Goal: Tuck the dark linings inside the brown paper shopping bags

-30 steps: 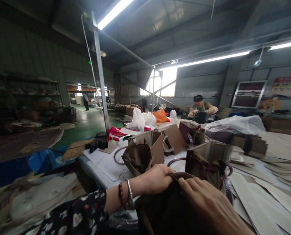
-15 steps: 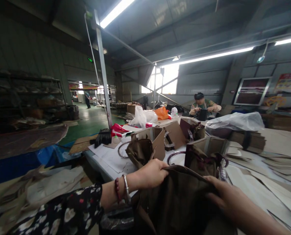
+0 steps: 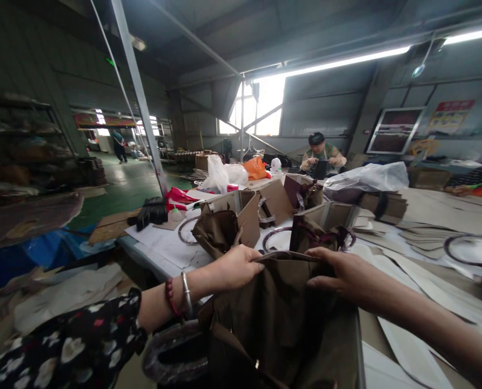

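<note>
A dark brown handbag [image 3: 281, 319] fills the lower middle of the view, close to me. My left hand [image 3: 235, 267] pinches its upper edge on the left, thumb and fingers closed on the fabric. On the right, my right hand [image 3: 338, 270] grips the same edge with the thumb on the near face. A plastic-wrapped handle [image 3: 174, 351] loops out at the bag's lower left. Just beyond my hands stand two similar part-made bags, a brown one [image 3: 216, 229] at left and a maroon-brown one [image 3: 318, 229] at right.
Flat card pieces [image 3: 431, 237] lie across the table's right side. Clear plastic sheeting [image 3: 366, 178] covers a stack behind. An orange bag [image 3: 256, 168] and a white plastic bag [image 3: 219, 174] sit farther back. A co-worker [image 3: 322, 156] works across the table. A metal post [image 3: 139, 97] rises at left.
The view has turned right, so the surroundings shift left. My right hand has come closer to my left along the bag's edge, and more of the bag and its wrapped handle shows.
</note>
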Motion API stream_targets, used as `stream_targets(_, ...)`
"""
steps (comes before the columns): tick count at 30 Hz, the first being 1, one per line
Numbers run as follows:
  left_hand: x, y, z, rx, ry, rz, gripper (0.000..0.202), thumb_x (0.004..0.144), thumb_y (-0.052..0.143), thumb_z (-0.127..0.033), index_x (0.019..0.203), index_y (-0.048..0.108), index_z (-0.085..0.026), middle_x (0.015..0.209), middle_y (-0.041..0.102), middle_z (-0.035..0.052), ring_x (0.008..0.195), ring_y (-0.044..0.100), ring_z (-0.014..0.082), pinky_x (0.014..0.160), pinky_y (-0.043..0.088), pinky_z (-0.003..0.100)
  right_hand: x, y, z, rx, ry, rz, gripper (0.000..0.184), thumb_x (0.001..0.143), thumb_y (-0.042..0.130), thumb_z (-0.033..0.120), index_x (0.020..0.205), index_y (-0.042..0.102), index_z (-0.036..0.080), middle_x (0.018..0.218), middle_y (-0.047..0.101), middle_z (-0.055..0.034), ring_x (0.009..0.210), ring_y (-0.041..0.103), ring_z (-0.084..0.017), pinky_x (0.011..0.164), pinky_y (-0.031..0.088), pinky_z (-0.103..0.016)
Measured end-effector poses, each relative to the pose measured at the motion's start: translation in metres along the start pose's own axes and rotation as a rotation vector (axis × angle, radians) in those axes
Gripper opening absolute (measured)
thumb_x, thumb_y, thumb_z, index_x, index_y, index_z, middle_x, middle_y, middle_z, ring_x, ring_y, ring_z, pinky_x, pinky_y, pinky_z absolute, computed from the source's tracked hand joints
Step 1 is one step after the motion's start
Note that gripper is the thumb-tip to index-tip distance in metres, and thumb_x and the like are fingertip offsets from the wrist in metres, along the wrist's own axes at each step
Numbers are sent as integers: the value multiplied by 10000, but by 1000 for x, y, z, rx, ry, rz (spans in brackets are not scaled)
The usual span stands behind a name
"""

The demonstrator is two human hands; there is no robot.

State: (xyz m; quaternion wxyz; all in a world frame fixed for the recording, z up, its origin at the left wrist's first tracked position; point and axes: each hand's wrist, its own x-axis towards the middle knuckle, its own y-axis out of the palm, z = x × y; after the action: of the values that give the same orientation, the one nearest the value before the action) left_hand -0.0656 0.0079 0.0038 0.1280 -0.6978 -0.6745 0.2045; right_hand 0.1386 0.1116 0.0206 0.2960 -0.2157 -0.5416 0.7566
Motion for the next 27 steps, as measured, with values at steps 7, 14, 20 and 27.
stream_targets(7,1,-2,-1,26,-17,-9,243,699,442,-206,793,632,-86,665,599,26,577,499,136,519,385,212,17,6,29,-212,-39,-66,435,729,595,437,1114,500,259,977,639,-59,900,585,-277,670,415,-328)
stream_targets(14,6,-3,3,83,5,-41,247,698,430,-170,792,648,-100,644,584,2,599,485,126,548,376,193,26,13,38,-355,-74,-101,191,783,562,384,866,534,215,883,624,-39,820,600,-247,551,349,-267)
stream_targets(20,10,-6,2,138,10,-21,264,706,427,-154,831,651,-91,613,546,-8,551,442,109,523,354,191,29,11,30,-256,-83,-39,95,820,513,315,817,564,234,862,595,-9,777,589,-183,574,337,-246)
stream_targets(27,12,-6,-1,209,33,-2,273,714,425,-167,850,651,-97,584,505,-15,526,404,105,491,323,195,27,12,25,-258,-124,-69,100,838,495,325,799,524,237,826,593,17,746,591,-176,535,303,-235)
